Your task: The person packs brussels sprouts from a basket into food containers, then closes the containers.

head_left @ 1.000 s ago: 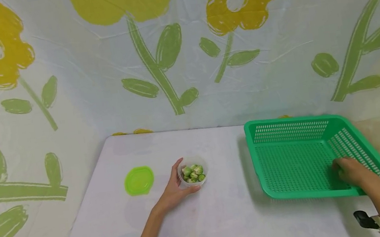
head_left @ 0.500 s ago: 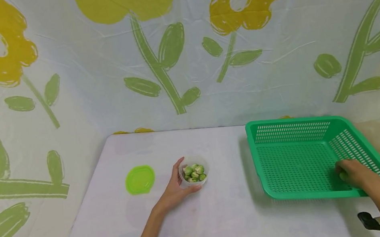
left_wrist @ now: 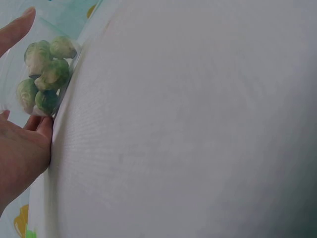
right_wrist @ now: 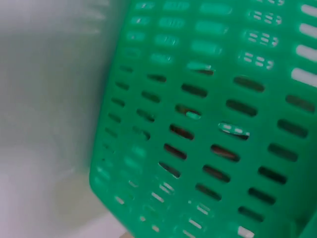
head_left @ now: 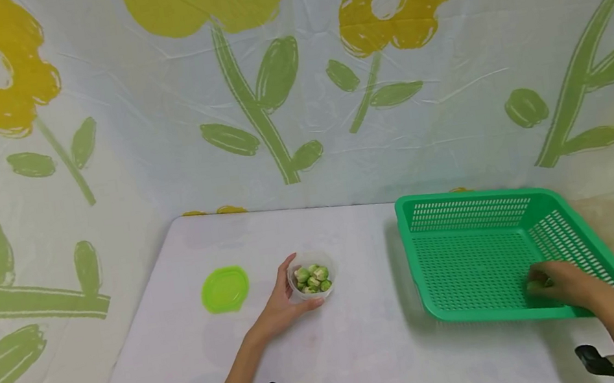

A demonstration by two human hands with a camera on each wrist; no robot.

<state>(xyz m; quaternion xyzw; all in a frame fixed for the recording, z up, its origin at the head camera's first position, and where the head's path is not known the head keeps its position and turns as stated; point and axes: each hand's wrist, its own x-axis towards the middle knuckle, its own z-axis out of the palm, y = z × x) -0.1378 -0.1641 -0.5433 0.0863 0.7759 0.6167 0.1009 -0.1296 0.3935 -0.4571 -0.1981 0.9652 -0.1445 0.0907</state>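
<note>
My left hand (head_left: pixel 281 311) grips a clear round plastic container (head_left: pixel 325 259) on the table, thumb on the near side and fingers on the far side. Several Brussels sprouts (head_left: pixel 312 278) sit inside it; the left wrist view shows the sprouts (left_wrist: pixel 47 74) through its wall. Over at the right, my right hand (head_left: pixel 569 284) is down inside the green basket (head_left: pixel 470 260), near its front right corner. Its curled fingers hold a Brussels sprout (head_left: pixel 548 282), mostly hidden behind them. From the right wrist, only the slotted basket wall (right_wrist: pixel 198 153) shows, blocking the hand.
A bright green lid (head_left: pixel 225 290) lies flat to the left of the container. White table surface (head_left: pixel 375 339) stretches between the container and the basket. A flower-printed cloth (head_left: pixel 327 169) hangs behind and at the sides.
My right hand has shifted a little left inside the basket, and a bit of green has come into sight at its fingers. My left hand and the container stay in place.
</note>
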